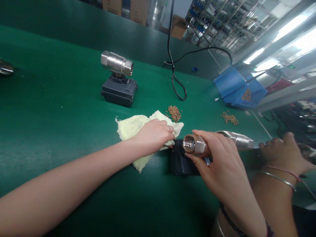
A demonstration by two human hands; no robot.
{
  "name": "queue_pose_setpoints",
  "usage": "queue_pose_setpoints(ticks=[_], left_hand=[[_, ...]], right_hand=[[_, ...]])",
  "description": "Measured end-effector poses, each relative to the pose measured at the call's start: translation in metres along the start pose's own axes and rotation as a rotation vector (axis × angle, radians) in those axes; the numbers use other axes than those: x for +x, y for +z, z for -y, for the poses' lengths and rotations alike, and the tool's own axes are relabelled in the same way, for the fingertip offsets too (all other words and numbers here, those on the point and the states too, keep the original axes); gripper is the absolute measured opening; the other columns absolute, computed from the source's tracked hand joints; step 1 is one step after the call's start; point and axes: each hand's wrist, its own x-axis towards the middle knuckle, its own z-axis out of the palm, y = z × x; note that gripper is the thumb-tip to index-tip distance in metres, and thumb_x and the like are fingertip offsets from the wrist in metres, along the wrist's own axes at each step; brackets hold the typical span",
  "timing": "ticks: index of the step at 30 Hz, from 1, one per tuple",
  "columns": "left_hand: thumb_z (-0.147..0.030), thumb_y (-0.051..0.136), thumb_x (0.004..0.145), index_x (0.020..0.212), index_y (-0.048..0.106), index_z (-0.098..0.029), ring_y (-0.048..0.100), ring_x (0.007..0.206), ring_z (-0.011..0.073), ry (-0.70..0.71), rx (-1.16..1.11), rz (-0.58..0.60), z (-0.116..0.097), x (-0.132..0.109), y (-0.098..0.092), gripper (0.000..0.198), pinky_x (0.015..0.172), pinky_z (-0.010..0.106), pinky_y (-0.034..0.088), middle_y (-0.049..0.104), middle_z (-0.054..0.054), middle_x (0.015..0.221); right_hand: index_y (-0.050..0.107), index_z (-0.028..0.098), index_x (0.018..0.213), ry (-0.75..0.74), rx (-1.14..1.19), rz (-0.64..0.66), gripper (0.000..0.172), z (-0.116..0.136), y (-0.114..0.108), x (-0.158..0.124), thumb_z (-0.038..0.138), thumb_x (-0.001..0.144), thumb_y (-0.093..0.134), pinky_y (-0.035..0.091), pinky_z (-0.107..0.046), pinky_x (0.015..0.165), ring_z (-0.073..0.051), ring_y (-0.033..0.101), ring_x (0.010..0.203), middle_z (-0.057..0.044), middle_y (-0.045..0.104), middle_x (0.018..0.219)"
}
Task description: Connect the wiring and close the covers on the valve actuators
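A pale yellow cloth (132, 128) lies bunched on the green bench, and my left hand (155, 133) is closed on a fold of it. That fold is close to the dark box (181, 161) of a valve unit. Around the metal valve body (196, 144) on top of this box, my right hand (222, 161) is wrapped, with the threaded opening facing left. My fingers and palm cover much of the valve. Farther back, a second steel valve (117, 63) stands on its own dark box (118, 90), untouched.
Small brass screws (174, 113) lie in a pile behind the cloth, with another pile (229, 118) farther right. Blue bins (230, 85) and a looped black cable (181, 95) are behind. A co-worker's hand (283, 154) is at right, near another metal valve (238, 140).
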Motion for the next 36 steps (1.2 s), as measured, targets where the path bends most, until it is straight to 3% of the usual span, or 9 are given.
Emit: queue_pose_setpoints(ticks=[8, 15, 25, 36], left_hand=[[-0.052, 0.071, 0.076, 0.09, 0.074, -0.023, 0.057, 0.072, 0.02, 0.031, -0.021, -0.039, 0.0029, 0.001, 0.0044, 0.032, 0.059, 0.033, 0.032, 0.071, 0.001, 0.081], [-0.04, 0.072, 0.079, 0.085, 0.073, -0.021, 0.057, 0.071, 0.02, 0.032, -0.009, -0.063, 0.0023, -0.001, 0.0038, 0.021, 0.058, 0.034, 0.031, 0.071, 0.001, 0.076], [-0.054, 0.07, 0.075, 0.086, 0.074, -0.021, 0.056, 0.071, 0.0203, 0.039, -0.019, -0.045, 0.0028, 0.0005, 0.0035, 0.035, 0.058, 0.034, 0.032, 0.071, 0.003, 0.08], [-0.036, 0.071, 0.081, 0.087, 0.073, -0.021, 0.056, 0.074, 0.02, 0.027, -0.011, -0.034, 0.001, 0.0005, 0.0023, 0.016, 0.059, 0.034, 0.029, 0.071, 0.001, 0.081]], right_hand=[[0.052, 0.014, 0.117, 0.007, 0.008, 0.005, 0.028, -0.0005, 0.0016, -0.0001, 0.028, 0.092, 0.05, 0.042, -0.039, 0.086, -0.028, 0.054, 0.098, -0.012, 0.06, 0.106], [0.052, 0.015, 0.117, 0.011, 0.007, 0.001, 0.028, 0.0008, 0.0006, 0.0004, 0.029, 0.093, 0.049, 0.042, -0.039, 0.085, -0.027, 0.054, 0.097, -0.012, 0.061, 0.105], [0.051, 0.018, 0.118, 0.019, 0.012, 0.006, 0.028, 0.0007, -0.0013, 0.0005, 0.028, 0.091, 0.051, 0.043, -0.041, 0.085, -0.028, 0.054, 0.097, -0.012, 0.061, 0.106], [0.051, 0.016, 0.117, 0.024, 0.002, 0.004, 0.027, 0.0011, -0.0009, 0.0005, 0.027, 0.092, 0.051, 0.043, -0.04, 0.086, -0.028, 0.054, 0.097, -0.012, 0.061, 0.106]])
